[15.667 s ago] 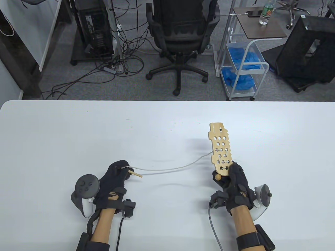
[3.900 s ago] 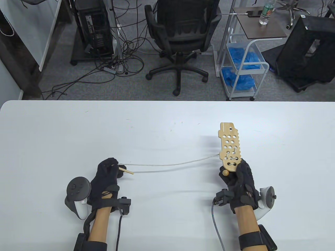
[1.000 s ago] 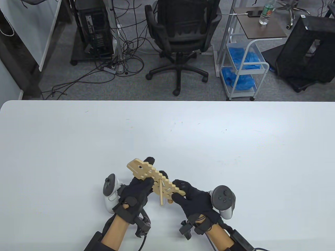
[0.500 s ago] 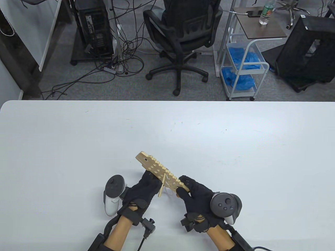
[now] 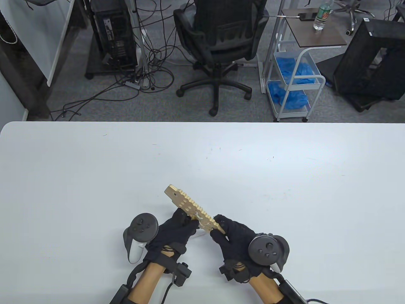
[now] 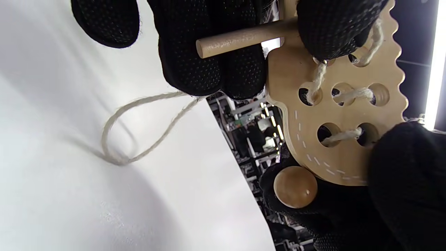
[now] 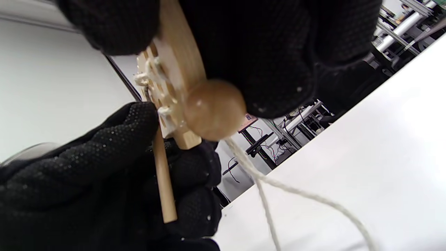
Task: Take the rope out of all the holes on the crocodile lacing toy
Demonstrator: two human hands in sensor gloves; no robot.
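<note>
One wooden crocodile lacing toy (image 5: 193,210) is held up over the near edge of the white table (image 5: 284,177), between two gloved hands. Its long axis runs diagonally in the table view: the head end points up and away to the left, and the tail end sits low toward the right hand (image 5: 234,240), whose fingers are curled round that end. One rope (image 6: 139,129) is laced through the holes nearest the tail; its free length loops down onto the table. The left hand (image 5: 175,232) pinches the one wooden needle (image 6: 240,38) against the board. One round wooden bead (image 6: 295,187) sits at the tail, against the right glove.
</note>
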